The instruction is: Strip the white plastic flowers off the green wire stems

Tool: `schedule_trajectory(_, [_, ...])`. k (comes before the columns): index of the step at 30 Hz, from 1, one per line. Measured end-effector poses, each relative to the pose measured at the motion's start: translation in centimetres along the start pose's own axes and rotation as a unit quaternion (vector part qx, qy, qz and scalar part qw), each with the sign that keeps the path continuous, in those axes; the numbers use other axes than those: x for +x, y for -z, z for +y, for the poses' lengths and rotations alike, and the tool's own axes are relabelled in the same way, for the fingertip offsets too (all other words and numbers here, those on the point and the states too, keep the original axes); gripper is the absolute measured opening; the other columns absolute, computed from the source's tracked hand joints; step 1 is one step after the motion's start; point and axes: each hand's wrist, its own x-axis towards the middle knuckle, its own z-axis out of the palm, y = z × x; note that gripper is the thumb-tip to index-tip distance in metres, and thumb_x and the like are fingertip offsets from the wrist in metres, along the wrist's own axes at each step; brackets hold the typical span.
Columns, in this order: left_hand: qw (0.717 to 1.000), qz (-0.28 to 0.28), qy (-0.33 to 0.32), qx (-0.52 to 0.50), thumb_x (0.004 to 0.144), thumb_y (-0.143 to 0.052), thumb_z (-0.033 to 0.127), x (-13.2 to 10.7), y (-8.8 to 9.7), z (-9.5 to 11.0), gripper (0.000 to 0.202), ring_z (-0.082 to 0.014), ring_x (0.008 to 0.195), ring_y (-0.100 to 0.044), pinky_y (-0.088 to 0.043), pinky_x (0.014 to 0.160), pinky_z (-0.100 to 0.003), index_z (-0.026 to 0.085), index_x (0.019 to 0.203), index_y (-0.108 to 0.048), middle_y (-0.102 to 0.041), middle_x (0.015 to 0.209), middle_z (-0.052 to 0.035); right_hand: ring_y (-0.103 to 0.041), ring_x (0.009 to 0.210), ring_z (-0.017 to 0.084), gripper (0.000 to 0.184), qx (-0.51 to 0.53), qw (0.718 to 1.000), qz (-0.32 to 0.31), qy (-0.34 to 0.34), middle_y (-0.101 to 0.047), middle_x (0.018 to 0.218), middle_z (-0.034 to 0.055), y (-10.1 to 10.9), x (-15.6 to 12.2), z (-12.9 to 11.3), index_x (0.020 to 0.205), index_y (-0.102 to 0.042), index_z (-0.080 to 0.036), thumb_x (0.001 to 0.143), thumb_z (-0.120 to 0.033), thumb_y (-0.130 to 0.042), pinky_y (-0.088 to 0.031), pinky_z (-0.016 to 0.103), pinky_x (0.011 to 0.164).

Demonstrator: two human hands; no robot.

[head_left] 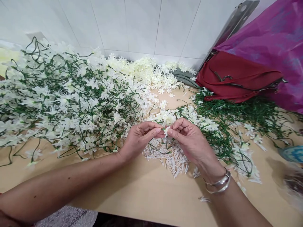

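Observation:
My left hand [142, 137] pinches a green stem end between thumb and fingers, just above the middle of the table. Close against it, my right hand [189, 138] is closed in a pinch on a small white artificial flower [166, 130]; a silver bangle circles that wrist. The fingers partly hide the flower and stem. Beneath both hands lies a pile of thin white stamen strands [174, 162]. To the left is a big heap of white artificial flowers [71, 101] on green stems. Green stems [222, 138] with some white blossoms lie to the right.
Loose cream petals [144, 69] are heaped along the tiled wall [142, 28]. A red bag [239, 75] stands at the back right, before a purple plastic sheet [272, 47]. A blue patterned object [292, 154] sits at the right edge of the wooden table [132, 198].

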Motion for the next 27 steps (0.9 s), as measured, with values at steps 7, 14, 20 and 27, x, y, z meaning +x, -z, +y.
schedule_trajectory(7, [1.0, -0.006, -0.005, 0.017, 0.088, -0.077, 0.034, -0.1, 0.0, -0.3, 0.017, -0.0174, 0.077, -0.078, -0.064, 0.076, -0.029, 0.018, 0.09, -0.075, -0.079, 0.08, -0.0041, -0.052, 0.065, 0.012, 0.028, -0.029, 0.999, 0.0, 0.018, -0.061, 0.072, -0.0037, 0.2, 0.0, 0.4, 0.076, -0.061, -0.022, 0.074, -0.034, -0.087, -0.042, 0.026, 0.06])
schedule_trajectory(14, [0.998, -0.007, -0.018, 0.054, 0.092, -0.07, 0.032, -0.3, 0.1, -1.0, 0.016, -0.0166, 0.075, -0.079, -0.059, 0.069, -0.023, 0.016, 0.091, -0.07, -0.077, 0.076, -0.0029, -0.059, 0.076, 0.015, 0.019, -0.164, 0.982, 0.033, 0.087, -0.062, 0.078, -0.001, -0.9, -1.3, -0.3, 0.076, -0.057, -0.023, 0.084, -0.025, -0.074, -0.046, 0.028, 0.069])
schedule_trajectory(20, [0.993, -0.014, -0.026, 0.112, 0.094, -0.066, 0.031, -0.5, 0.2, -1.2, 0.016, -0.0152, 0.073, -0.076, -0.058, 0.069, -0.023, 0.016, 0.091, -0.068, -0.077, 0.076, -0.0032, -0.056, 0.068, 0.014, 0.017, -0.255, 0.963, 0.044, 0.076, -0.061, 0.074, -0.0014, -1.4, -1.8, -0.7, 0.075, -0.056, -0.023, 0.086, -0.024, -0.069, -0.044, 0.029, 0.064])
schedule_trajectory(27, [0.996, -0.019, -0.017, 0.089, 0.093, -0.067, 0.032, -0.3, 0.1, -1.3, 0.017, -0.0149, 0.072, -0.076, -0.057, 0.065, -0.022, 0.015, 0.089, -0.067, -0.075, 0.077, -0.0027, -0.056, 0.065, 0.013, 0.023, -0.123, 0.991, 0.026, 0.04, -0.06, 0.072, -0.0023, -1.5, -1.4, 0.3, 0.074, -0.053, -0.023, 0.083, -0.026, -0.074, -0.046, 0.027, 0.061])
